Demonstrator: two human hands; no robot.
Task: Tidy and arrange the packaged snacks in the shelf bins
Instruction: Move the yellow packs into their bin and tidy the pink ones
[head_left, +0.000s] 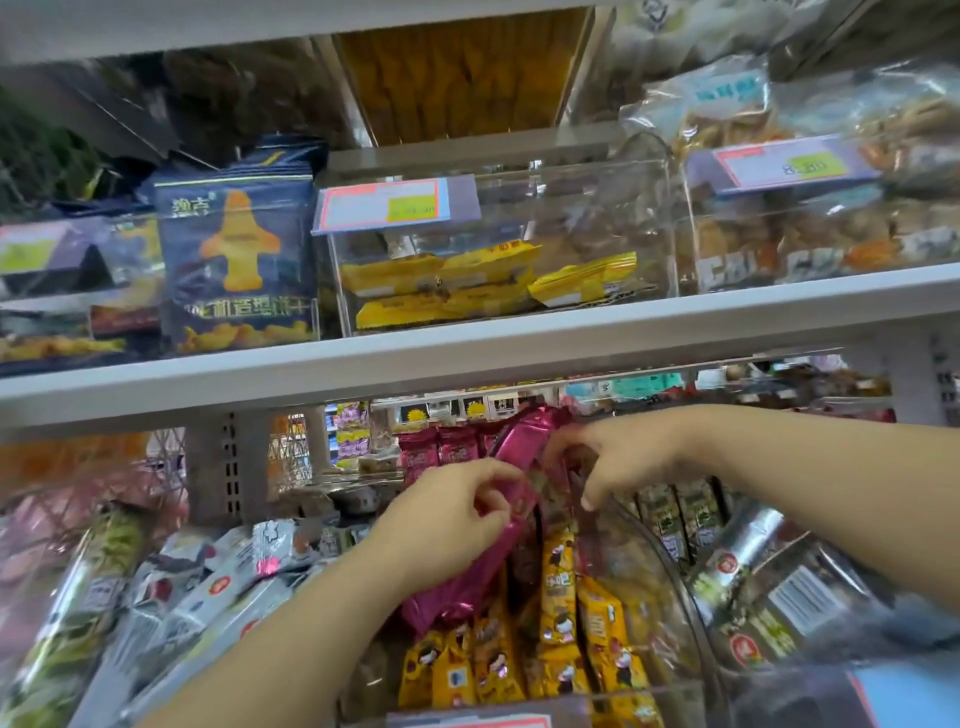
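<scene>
A clear plastic bin on the lower shelf holds several small yellow snack packets standing on end. Over them lie shiny magenta snack packets. My left hand grips a bunch of these magenta packets from the left, fingers curled round them. My right hand reaches in from the right and pinches the upper end of a magenta packet at the back of the bin. More magenta packets stand in a row behind.
White and silver packets fill the bin on the left, green and silver ones the bin on the right. The white shelf board hangs close above my hands. Higher up stand a clear bin of yellow packets and a blue biscuit bag.
</scene>
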